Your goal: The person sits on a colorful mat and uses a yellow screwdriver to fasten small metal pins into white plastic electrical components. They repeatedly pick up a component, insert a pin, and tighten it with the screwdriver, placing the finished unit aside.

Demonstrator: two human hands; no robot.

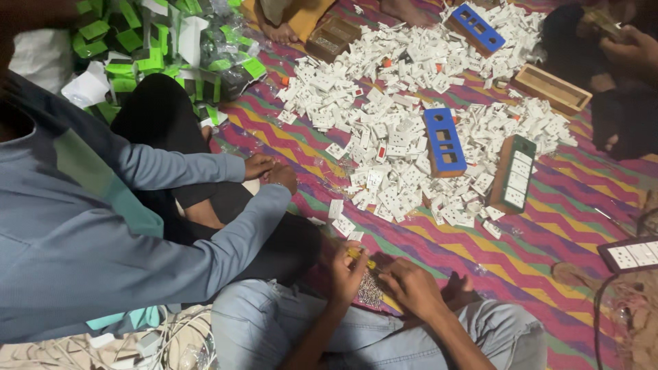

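Observation:
My left hand (345, 272) is closed around a small yellow-handled tool (361, 257), held above my lap. My right hand (413, 286) sits just to its right with fingers curled down, and its fingertips reach the tool's end. Whether it pinches anything is hidden. Under both hands lies a small heap of metal screws (370, 293) on the striped mat. My legs in light jeans (260, 322) frame the bottom of the view. A few loose white switch and socket modules (341, 220) lie just ahead of my hands.
A large spread of white modules (384, 130) covers the zigzag mat (548, 226). Among them are blue board frames (443, 142), a filled green-edged board (515, 173) and wooden boxes (552, 89). A person in a grey-blue sleeve (137, 226) sits at left, and another person's hand (634, 49) is at the top right. Green-and-white cartons (147, 48) are piled at the top left.

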